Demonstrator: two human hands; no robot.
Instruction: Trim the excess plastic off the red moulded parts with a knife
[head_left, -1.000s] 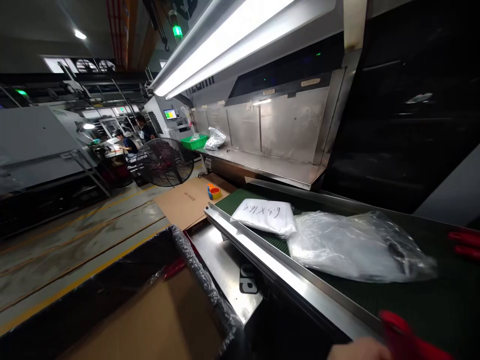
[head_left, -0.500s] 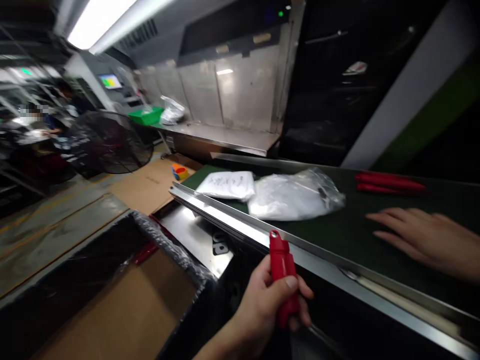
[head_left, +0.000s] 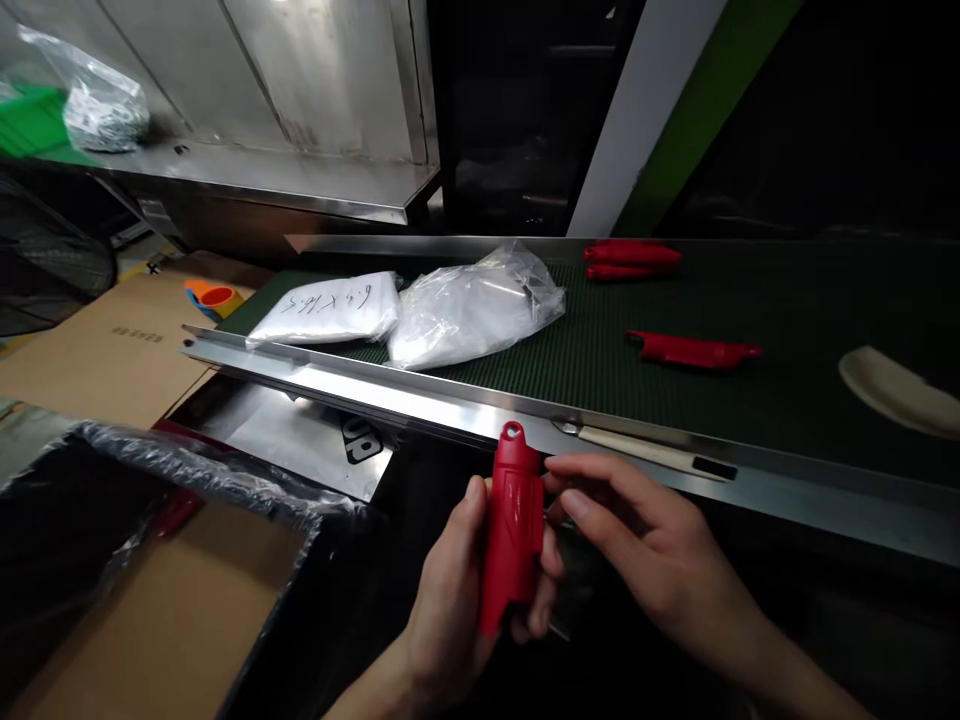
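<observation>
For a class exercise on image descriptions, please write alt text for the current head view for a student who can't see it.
A bare left hand holds a glossy red elongated plastic-looking part, the right hand close beside it. Behind, more red parts and two whitish plastic packages lie on a dark-green ribbed belt.

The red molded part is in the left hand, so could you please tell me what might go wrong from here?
The red molded part might slip, since only the left hand clearly grips it. The pale-handled tool lies along the metal rail, near the right hand, and might get knocked off.
</observation>
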